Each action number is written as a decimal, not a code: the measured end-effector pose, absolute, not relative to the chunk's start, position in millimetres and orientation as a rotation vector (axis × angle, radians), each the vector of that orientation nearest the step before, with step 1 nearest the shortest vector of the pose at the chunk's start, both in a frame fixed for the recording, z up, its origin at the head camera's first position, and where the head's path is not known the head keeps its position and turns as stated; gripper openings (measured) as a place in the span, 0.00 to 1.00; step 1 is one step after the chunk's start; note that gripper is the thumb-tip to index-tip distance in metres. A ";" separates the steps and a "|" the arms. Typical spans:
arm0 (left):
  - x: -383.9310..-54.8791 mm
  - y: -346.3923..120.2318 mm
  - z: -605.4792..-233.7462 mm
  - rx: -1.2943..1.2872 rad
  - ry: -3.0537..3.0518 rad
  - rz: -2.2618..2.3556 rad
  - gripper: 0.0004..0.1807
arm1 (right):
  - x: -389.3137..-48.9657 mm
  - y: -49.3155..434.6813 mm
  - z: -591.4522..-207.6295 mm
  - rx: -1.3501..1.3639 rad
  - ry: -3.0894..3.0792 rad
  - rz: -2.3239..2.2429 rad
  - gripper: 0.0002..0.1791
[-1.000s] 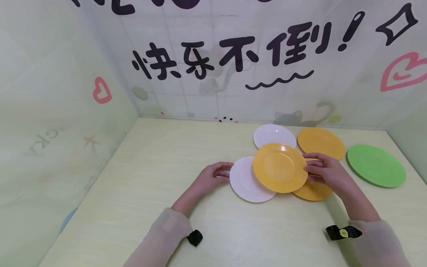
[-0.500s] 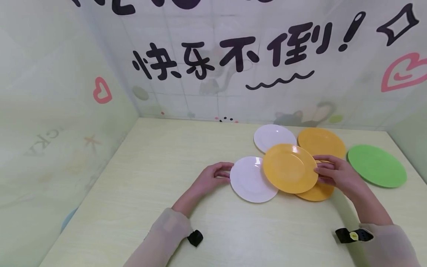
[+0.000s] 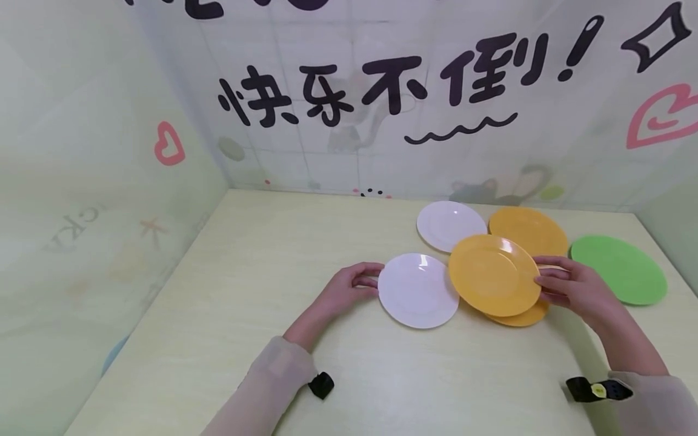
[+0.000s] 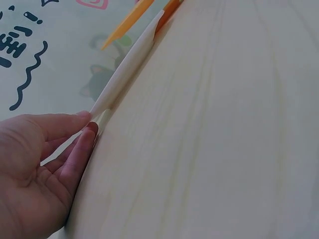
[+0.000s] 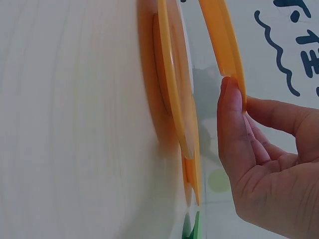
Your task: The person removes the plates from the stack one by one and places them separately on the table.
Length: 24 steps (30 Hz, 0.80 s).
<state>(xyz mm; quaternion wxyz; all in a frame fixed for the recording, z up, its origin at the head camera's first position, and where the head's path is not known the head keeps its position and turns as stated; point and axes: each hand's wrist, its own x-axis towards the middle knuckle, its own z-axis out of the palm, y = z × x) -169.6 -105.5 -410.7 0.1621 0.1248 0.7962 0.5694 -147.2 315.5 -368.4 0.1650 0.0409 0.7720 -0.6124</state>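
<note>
My left hand (image 3: pixel 346 293) pinches the left rim of a round white plate (image 3: pixel 417 293) low at the table; in the left wrist view the thumb lies above that rim and the fingers below. On the other side, my right hand (image 3: pixel 583 290) grips the right rim of an orange plate (image 3: pixel 493 275). The right wrist view shows this held plate (image 5: pixel 222 42) raised off the table, apart from the plates there. Seen from the head, it covers most of a second orange plate (image 3: pixel 526 318) and slightly overlaps the white plate's right edge.
Behind the hands lie another white plate (image 3: pixel 449 225) and another orange plate (image 3: pixel 531 229). A green plate (image 3: pixel 621 271) is at the far right. Printed cloth walls (image 3: pixel 305 151) border the pale table (image 3: pixel 262 254) at the back and sides.
My right hand has carried the orange plate to the right, uncovering more of the front white plate. My left hand has stayed at the white plate's rim.
</note>
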 end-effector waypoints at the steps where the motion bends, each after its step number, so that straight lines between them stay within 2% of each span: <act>1: -169.6 -105.6 -410.5 0.360 2.272 1.625 0.25 | -146.3 317.3 -368.5 0.119 2.184 -1.763 0.16; 24: -168.4 -102.9 -413.2 0.336 2.256 1.640 0.25 | -128.8 366.8 -383.1 0.090 1.928 -2.118 0.19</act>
